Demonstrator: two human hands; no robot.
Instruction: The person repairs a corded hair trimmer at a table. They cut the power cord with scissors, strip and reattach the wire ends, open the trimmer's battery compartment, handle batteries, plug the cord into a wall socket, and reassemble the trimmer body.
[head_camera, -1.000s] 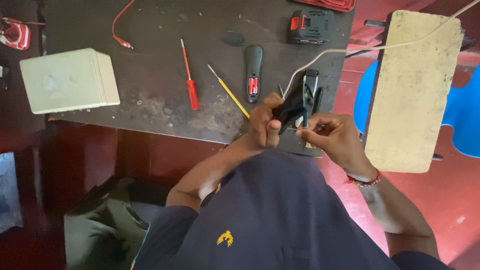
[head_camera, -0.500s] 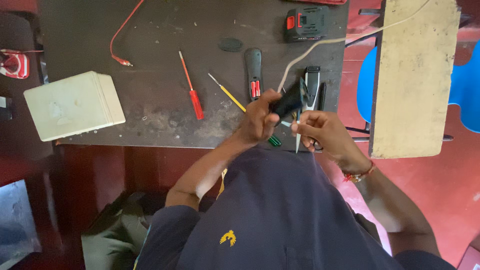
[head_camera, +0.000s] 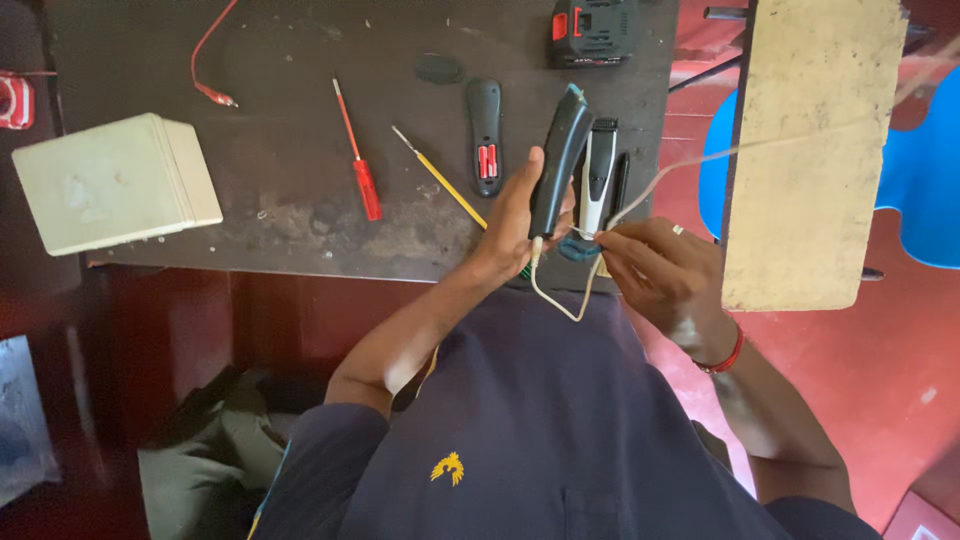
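My left hand (head_camera: 512, 215) grips a slim black hair trimmer (head_camera: 559, 160) and holds it upright over the near edge of the dark workbench (head_camera: 300, 60). A thin white cable (head_camera: 560, 300) runs from the trimmer's lower end, loops below my hands and goes off to the upper right. My right hand (head_camera: 655, 265) pinches that cable close to the trimmer's base. A second trimmer part (head_camera: 598, 175), black and white, lies on the bench just behind my hands.
On the bench lie a red screwdriver (head_camera: 358, 168), a yellow screwdriver (head_camera: 440, 180), a black open-backed device with red batteries (head_camera: 485, 135), a cream box (head_camera: 115, 180), a red clip lead (head_camera: 205, 70) and a black-and-red battery pack (head_camera: 592, 30). A pale board (head_camera: 815, 150) lies at right over a blue chair (head_camera: 920, 175).
My left hand has turned the trimmer upright and raised it. The cable now shows as a loop below my hands, with my right hand pinching it.
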